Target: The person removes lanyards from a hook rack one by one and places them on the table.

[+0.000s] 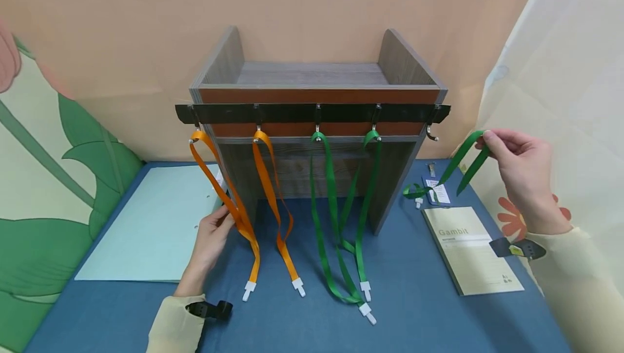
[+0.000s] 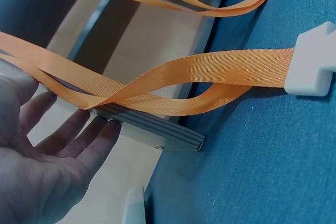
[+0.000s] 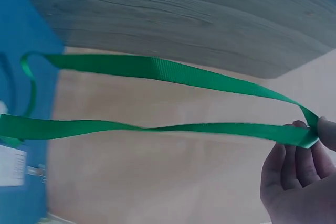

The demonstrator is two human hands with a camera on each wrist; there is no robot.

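Note:
In the head view my right hand [image 1: 524, 171] pinches the top of a green lanyard [image 1: 470, 158] between thumb and fingers. The strap's two sides run down toward the table, with its lower end near a blue badge holder [image 1: 437, 191]. My left hand [image 1: 213, 234] is beside the leftmost orange lanyard [image 1: 242, 226]. In the left wrist view its fingers [image 2: 102, 140] are extended, fingertips right at that orange strap [image 2: 173, 72] and the shelf's side panel. Two orange and two green lanyards [image 1: 330, 180] hang from hooks on a black rail [image 1: 287, 113].
The grey wooden shelf [image 1: 219, 60] stands at the table's back, rail across its front. The rail's rightmost hook [image 1: 431, 133] is bare. A Gambit notebook [image 1: 473, 250] lies at right on the blue table [image 1: 414, 309]. Pale board [image 1: 151, 223] at left.

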